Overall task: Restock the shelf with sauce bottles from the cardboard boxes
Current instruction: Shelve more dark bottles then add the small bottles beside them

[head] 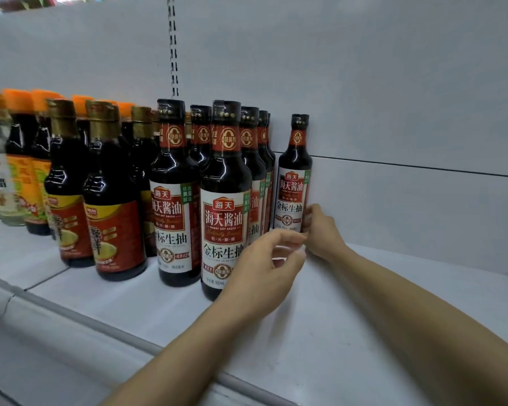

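here the right hand (320, 230) grips the lone sauce bottle (294, 183) upright at the shelf (364, 303) back; left hand (264, 268) hovers loosely curled, empty. best slid squarely beside the neighbouring row (255, 171), label forward.

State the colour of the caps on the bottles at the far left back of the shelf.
Orange, on the orange caps at the back left, seen in the head view.

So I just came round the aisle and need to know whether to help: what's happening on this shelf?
A person is stocking soy sauce. Their right hand holds the base of a lone bottle standing upright at the back of the white shelf, just right of the filled rows. Their left hand hovers with fingers loosely curled in front of those rows, holding nothing. The shelf to the right has no bottles.
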`<state>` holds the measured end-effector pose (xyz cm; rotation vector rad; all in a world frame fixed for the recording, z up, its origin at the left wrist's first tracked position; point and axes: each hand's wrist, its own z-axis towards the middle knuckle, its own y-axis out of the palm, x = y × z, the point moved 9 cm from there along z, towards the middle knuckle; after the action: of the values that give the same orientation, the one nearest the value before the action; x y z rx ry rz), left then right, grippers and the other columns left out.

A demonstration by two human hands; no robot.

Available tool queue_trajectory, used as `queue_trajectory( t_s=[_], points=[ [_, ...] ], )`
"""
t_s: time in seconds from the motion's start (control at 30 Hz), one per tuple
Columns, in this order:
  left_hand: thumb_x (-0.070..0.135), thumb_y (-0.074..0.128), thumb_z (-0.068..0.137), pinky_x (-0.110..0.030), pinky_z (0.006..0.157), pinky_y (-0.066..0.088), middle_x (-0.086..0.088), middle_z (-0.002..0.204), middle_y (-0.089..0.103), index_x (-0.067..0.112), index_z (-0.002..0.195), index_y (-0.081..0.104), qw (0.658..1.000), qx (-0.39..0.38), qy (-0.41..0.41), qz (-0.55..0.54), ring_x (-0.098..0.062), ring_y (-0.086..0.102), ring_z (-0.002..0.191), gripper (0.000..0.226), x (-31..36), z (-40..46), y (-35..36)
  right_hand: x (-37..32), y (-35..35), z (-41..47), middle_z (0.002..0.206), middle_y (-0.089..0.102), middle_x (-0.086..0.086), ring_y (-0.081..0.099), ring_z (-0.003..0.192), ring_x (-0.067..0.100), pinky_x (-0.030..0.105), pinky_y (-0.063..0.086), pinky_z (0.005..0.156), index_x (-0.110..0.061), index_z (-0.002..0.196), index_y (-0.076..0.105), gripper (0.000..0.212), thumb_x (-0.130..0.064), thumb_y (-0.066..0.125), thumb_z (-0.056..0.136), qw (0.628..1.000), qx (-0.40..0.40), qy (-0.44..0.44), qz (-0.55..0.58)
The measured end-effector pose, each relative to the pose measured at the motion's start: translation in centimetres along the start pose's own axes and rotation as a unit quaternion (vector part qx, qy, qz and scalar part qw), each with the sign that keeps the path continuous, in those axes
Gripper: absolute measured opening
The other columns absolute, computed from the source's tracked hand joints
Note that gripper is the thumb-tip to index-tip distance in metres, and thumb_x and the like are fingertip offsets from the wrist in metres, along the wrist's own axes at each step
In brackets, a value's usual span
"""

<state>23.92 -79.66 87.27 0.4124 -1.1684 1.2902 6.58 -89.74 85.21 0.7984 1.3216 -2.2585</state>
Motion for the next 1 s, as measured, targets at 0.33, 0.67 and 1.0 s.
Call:
queue_trajectory(
  t_s=[0.33, 0.67, 1.0],
  points=[
    [0.017, 0.056, 0.095, -0.003, 0.081, 0.044, 0.014, 0.109, 0.064, 0.024, 0.11, 0.064, 1.0, -0.001, 0.02, 0.0, 0.007, 0.058, 0.099, 0.018, -0.4, -0.6, 0.1, 0.2, 0.5, -0.2, 0.121, 0.063, 0.014, 0.063, 0.106, 0.027, 0.027, 0.048, 0.082, -0.003, 0.124, 0.042, 0.059, -0.022, 0.079, 0.081, 1.0, -0.016, 0.019, 0.001],
    [0.014, 0.056, 0.094, -0.004, 0.073, 0.045, 0.013, 0.103, 0.066, 0.02, 0.105, 0.064, 1.0, 0.003, 0.021, -0.01, 0.004, 0.059, 0.091, 0.015, -0.7, -0.1, 0.5, 1.6, -1.6, -1.2, 0.124, 0.062, 0.015, 0.062, 0.109, 0.029, 0.033, 0.051, 0.087, -0.002, 0.125, 0.043, 0.063, -0.022, 0.081, 0.078, 0.999, -0.004, 0.046, -0.007],
    [0.014, 0.056, 0.093, -0.008, 0.074, 0.046, 0.008, 0.104, 0.066, 0.018, 0.109, 0.065, 0.999, 0.017, 0.013, 0.033, -0.002, 0.061, 0.093, 0.019, -1.3, -0.1, 0.4, 1.5, -1.1, -1.2, 0.126, 0.061, 0.012, 0.059, 0.113, 0.029, 0.042, 0.049, 0.096, -0.005, 0.126, 0.045, 0.065, -0.024, 0.082, 0.076, 0.998, 0.014, 0.054, -0.006]
  ],
)
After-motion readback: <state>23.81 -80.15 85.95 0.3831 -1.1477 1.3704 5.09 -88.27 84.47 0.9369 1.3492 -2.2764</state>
